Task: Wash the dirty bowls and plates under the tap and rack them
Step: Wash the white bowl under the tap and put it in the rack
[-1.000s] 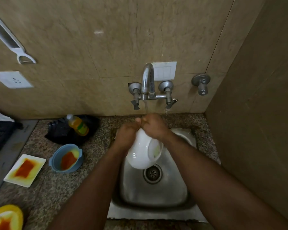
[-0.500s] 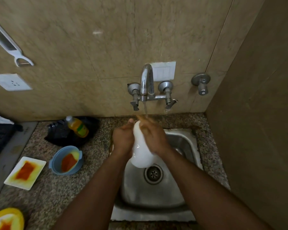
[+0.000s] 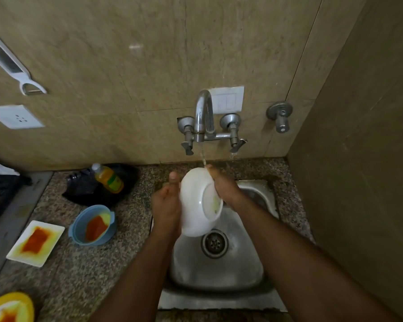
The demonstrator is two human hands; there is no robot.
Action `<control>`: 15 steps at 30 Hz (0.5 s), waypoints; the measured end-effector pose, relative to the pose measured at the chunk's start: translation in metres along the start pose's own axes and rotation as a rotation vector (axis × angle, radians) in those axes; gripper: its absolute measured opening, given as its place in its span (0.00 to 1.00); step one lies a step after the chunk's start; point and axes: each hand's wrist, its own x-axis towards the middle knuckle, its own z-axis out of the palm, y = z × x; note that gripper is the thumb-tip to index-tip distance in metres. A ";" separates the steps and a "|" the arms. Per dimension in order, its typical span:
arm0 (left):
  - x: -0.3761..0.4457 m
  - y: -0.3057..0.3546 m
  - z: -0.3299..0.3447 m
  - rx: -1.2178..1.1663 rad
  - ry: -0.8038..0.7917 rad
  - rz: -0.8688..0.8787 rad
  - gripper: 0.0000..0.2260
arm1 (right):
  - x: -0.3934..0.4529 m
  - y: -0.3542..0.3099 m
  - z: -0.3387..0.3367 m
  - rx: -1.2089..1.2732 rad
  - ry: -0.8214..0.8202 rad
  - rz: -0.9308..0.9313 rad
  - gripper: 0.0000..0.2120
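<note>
A tiled wall (image 3: 149,66) backs a speckled counter (image 3: 84,263) with a steel sink (image 3: 219,275) set into it, its drain (image 3: 215,242) near the middle. The tap (image 3: 204,112) on the wall runs a thin stream down onto the top edge of a white bowl (image 3: 196,205), which is held tilted on its side above the sink, its base turned toward the camera and to the right. The left hand (image 3: 166,205) grips the bowl's left side, thumb up beside the rim, fingers hidden behind the bowl. The right hand (image 3: 223,187) presses against the bowl's upper right, fingers closed over the rim where the water lands, with a pale green scrap under the palm against the base. Left of the sink, on the counter, stand a blue bowl (image 3: 79,231) smeared red-orange, a white square plate (image 3: 14,254) with the same smear, and a yellow plate (image 3: 26,300) at the bottom corner. A bottle (image 3: 108,178) of yellow liquid lies on a black bag (image 3: 84,189) by the wall.
</note>
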 end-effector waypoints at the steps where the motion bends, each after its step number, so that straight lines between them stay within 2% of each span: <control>1: -0.001 -0.002 -0.002 0.005 0.005 -0.029 0.25 | -0.001 -0.001 -0.001 0.014 -0.007 -0.037 0.33; 4: 0.002 -0.004 -0.005 0.092 -0.034 -0.060 0.24 | -0.010 -0.010 -0.003 -0.091 -0.006 -0.228 0.37; 6: 0.003 0.000 -0.008 0.131 -0.037 0.006 0.22 | -0.016 -0.018 -0.002 -0.249 0.033 -0.304 0.39; 9: 0.005 0.006 -0.010 0.178 -0.036 0.076 0.22 | -0.005 -0.021 0.002 -0.277 0.156 -0.396 0.28; 12: 0.004 0.004 -0.006 0.209 -0.042 0.155 0.23 | 0.009 -0.015 0.004 0.004 0.237 -0.347 0.18; 14: 0.003 0.001 -0.003 0.238 -0.019 0.167 0.23 | -0.001 -0.014 0.006 -0.080 0.226 -0.372 0.15; 15: 0.001 0.000 -0.001 0.217 -0.005 0.174 0.23 | -0.009 -0.013 0.010 -0.198 0.201 -0.403 0.19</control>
